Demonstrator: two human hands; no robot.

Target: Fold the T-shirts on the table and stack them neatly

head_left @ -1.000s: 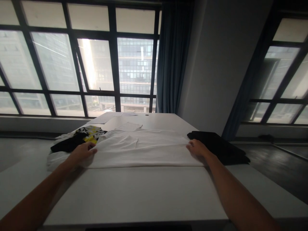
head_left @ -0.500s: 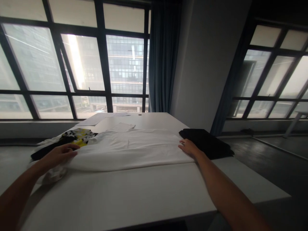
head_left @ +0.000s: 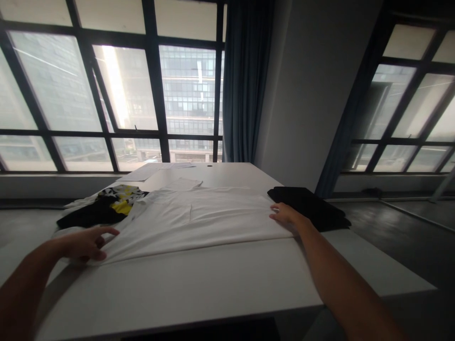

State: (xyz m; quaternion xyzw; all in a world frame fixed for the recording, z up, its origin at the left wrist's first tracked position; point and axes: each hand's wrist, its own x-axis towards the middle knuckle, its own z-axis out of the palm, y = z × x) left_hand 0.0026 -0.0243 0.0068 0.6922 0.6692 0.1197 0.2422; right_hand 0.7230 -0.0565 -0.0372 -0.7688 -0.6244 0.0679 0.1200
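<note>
A white T-shirt lies spread sideways on the white table, with one sleeve pointing to the far side and light creases across it. At its near left corner is my left hand, its index finger stretched out and thumb apart, touching the cloth. The curled fingers beneath that hand are partly hidden. My right hand lies on the right end of the shirt with its fingers apart, close to a folded black stack of cloth.
Left of the shirt is a heap of black, yellow and white patterned clothing. Sheets of paper lie at the far left of the table. Beyond stand large windows, a blue curtain and a pillar.
My left hand has come nearer and lower, and the shirt's left near edge now lies flatter on the table. My right hand stays at the right end. The view has shifted slightly.
</note>
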